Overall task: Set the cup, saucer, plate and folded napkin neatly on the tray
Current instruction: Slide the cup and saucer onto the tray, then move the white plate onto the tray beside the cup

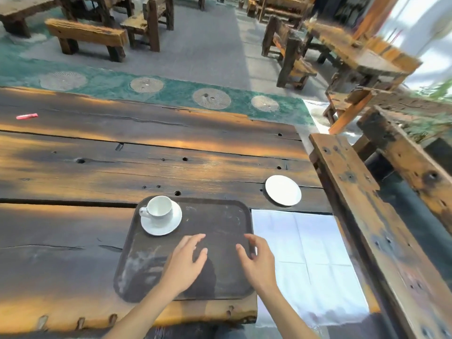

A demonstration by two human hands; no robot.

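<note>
Both hands hover over the dark tray (220, 285), fingers spread and holding nothing: left hand (187, 261), right hand (258, 261). The cup (159, 209) sits on its saucer (171, 226) in the tray's far-left corner. The plate (283, 190) and unfolded napkin (313, 260) lie right of the tray on the weathered plank table (73, 167). Wooden benches (86, 35) stand beyond.

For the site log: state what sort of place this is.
Probably a rustic cafe or restaurant seating area. Rough timber benches and other heavy plank tables stand about the floor, and a cup on its saucer sits on a serving tray here.
</note>
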